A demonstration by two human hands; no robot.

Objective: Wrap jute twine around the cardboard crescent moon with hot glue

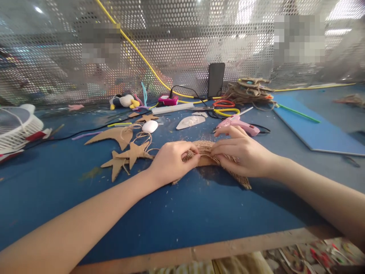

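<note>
Between my hands lies a curved cardboard piece (203, 146) covered in rows of brown twine, its inner edge showing bare cardboard. My left hand (174, 160) pinches its left part, thumb and fingers together at the inner edge. On the right, my right hand (242, 152) grips the twine-covered piece with bent fingers, the thumb along the inner edge. Just beyond my right hand rests a pink glue gun (238, 125). Left of my left hand lie cardboard stars (134, 154) with twine and a cardboard crescent (112, 136).
Farther back are scissors (226, 111) with yellow handles, a phone (216, 80) propped upright, a pink charger box (168, 100) and a heap of twine-wrapped shapes (249, 91). A white fan (18, 127) stands at far left; a blue board (316, 125) lies at right. A perforated metal screen (182, 45) closes the back.
</note>
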